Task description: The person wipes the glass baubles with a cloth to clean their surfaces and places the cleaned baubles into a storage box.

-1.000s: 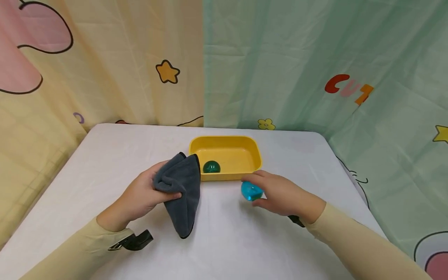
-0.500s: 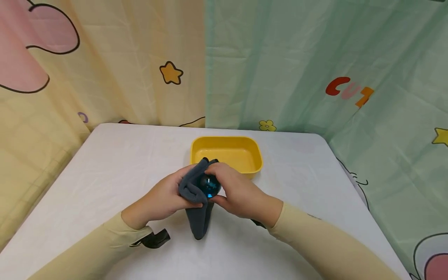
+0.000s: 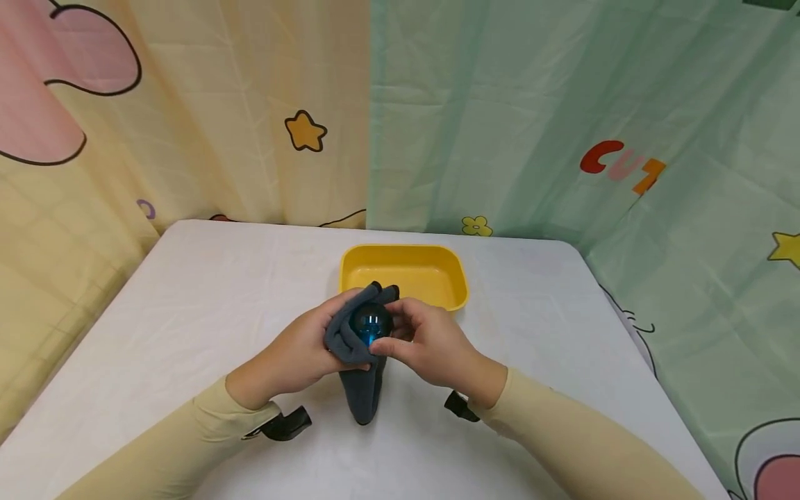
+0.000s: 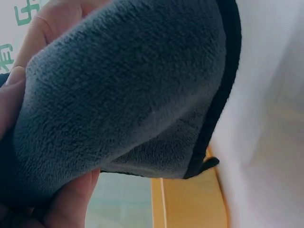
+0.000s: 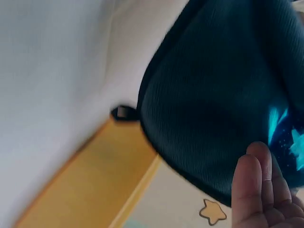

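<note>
A dark grey cloth (image 3: pixel 362 399) with black edging is bunched in my left hand (image 3: pixel 300 351), its lower end hanging down. Nestled in its fold is a clear blue ball (image 3: pixel 371 321). My right hand (image 3: pixel 440 347) holds the ball from the right, thumb at its near side. In the right wrist view the fingertips (image 5: pixel 249 185) lie by the cloth (image 5: pixel 213 95), and a star pattern shows in the ball (image 5: pixel 294 147). The left wrist view is mostly filled by the fuzzy cloth (image 4: pixel 128 80), gripped at its left side.
Just behind the hands stands a yellow tray (image 3: pixel 431 274), its front left part hidden by the cloth and hands. The table (image 3: pixel 250 264) has a white cover. Printed curtains (image 3: pixel 500 104) hang behind and beside it.
My right hand has carried the blue ball leftward into the cloth, and its grip on the ball has shifted since. The left hand moved slightly right. The green ball in the tray is now hidden.
</note>
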`<state>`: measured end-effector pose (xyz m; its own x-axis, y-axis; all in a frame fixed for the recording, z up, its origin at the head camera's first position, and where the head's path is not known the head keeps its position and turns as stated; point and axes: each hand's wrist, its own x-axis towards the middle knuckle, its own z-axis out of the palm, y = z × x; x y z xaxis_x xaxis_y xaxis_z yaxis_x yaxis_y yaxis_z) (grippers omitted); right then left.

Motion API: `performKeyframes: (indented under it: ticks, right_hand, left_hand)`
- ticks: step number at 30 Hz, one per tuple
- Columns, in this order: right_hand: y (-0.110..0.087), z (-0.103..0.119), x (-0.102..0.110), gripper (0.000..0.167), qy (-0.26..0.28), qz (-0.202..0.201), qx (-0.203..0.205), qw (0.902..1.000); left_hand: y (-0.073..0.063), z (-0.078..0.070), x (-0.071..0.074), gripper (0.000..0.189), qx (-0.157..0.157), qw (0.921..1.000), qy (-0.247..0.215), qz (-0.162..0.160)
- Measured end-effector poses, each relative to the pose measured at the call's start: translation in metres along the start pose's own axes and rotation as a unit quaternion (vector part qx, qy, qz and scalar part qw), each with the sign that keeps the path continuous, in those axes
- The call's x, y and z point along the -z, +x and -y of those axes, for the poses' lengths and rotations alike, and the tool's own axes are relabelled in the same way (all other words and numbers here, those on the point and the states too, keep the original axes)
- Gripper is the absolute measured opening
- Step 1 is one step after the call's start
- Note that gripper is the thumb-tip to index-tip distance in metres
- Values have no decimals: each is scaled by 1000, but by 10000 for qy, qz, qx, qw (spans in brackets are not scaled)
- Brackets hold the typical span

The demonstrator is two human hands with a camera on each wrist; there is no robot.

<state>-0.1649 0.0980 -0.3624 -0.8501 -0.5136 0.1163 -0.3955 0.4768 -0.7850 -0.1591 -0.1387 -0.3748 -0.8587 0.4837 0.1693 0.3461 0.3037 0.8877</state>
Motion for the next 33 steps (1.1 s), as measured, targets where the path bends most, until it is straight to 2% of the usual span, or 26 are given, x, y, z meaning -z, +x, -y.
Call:
performKeyframes:
  ticks: [2,4,6,9,11,13,15,16,17,19,21,22,23,25,27,29,33]
  right_hand:
    - [-1,-1,-2,39,552,184,-325,9978]
    - [-4,-2,-4,40,738,297,-483,9957]
    - [-7,-1,-7,49,436,361,-339,9978]
    - [-11,1,-9,64,-591,359,257,9973]
    - [-12,1,-7,70,-1483,254,753,9857]
    - [-13,0,-5,69,-2205,34,1214,9678]
    - [-12,-1,-2,67,-2732,-199,1526,9496]
    - [-12,-2,-1,66,-2840,-269,1609,9448]
    - [-12,-2,0,66,-2753,-272,1589,9478]
    - [-11,-2,1,64,-2245,-129,1282,9659]
    - [-10,-2,-1,54,-1341,107,686,9885]
    - [-9,-2,-1,45,-804,243,378,9957]
    - [-8,-2,-3,36,-293,395,95,9987]
    - [-8,-2,-5,28,409,649,-233,9968]
    - [-7,-3,-7,34,520,828,-211,9950]
    - [-7,-2,-8,39,179,858,11,9962]
    - [-7,3,-6,26,-805,254,421,9955]
  left_hand:
    - [0,0,-1,89,30,10000,21,-44]
    - [-1,0,-2,88,70,9999,16,-77]
    - [-1,1,-2,87,93,9998,50,-160]
    - [-1,1,-2,87,88,9994,56,-333]
    - [-1,1,-2,87,129,9992,-8,-383]
    - [-2,0,-2,88,188,9992,-122,-326]
    - [-3,-1,-2,88,231,9993,-174,-232]
    - [-3,-1,-3,88,225,9994,-164,-189]
    - [-3,-1,-3,88,205,9996,-136,-168]
    - [-3,-2,-3,89,133,9998,-23,-176]
    - [-3,-2,-4,89,54,9998,59,-183]
    - [-3,-3,-3,90,17,9998,107,-188]
    - [-2,-4,-3,89,-28,9996,183,-197]
    - [-1,-5,-1,86,-164,9990,350,-215]
    - [-1,-6,1,83,-310,9982,459,-243]
    - [-1,-6,4,80,-441,9969,583,-275]
    - [-4,-5,7,84,-357,9981,465,-210]
